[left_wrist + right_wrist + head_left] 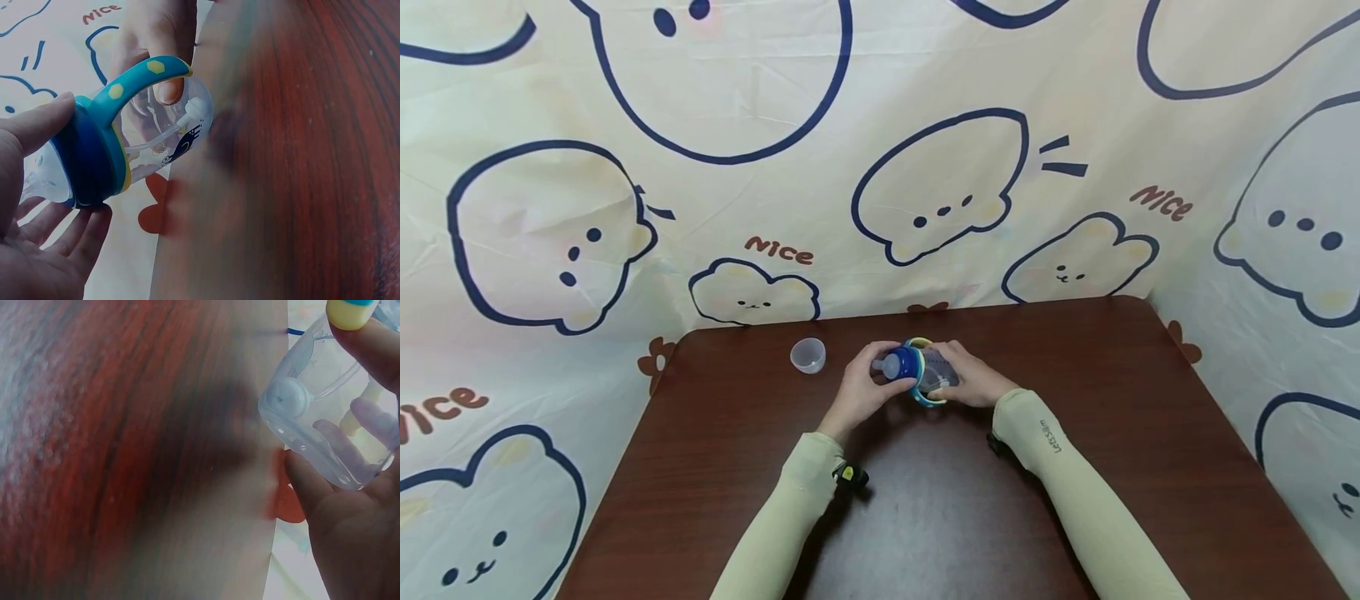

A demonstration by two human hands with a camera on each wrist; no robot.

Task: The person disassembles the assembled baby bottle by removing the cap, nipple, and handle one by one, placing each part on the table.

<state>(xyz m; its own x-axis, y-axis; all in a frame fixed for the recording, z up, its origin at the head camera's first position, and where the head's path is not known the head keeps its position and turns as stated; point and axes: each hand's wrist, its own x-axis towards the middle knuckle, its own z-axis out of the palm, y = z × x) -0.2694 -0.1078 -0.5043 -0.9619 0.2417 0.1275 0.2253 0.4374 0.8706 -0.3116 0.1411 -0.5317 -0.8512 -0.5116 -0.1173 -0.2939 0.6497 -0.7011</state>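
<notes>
bottle (928, 372) lies sideways between both grips: my right hand (972, 383) holds the clear body firm, my left hand (859, 390) should turn the blue collar (87, 159) slowly.

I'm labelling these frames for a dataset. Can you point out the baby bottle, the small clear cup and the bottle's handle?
baby bottle (907, 364): head view, on its blue collar.
small clear cup (808, 356): head view, on its side wall.
bottle's handle (134, 80): left wrist view, on the teal loop with yellow spots.
</notes>
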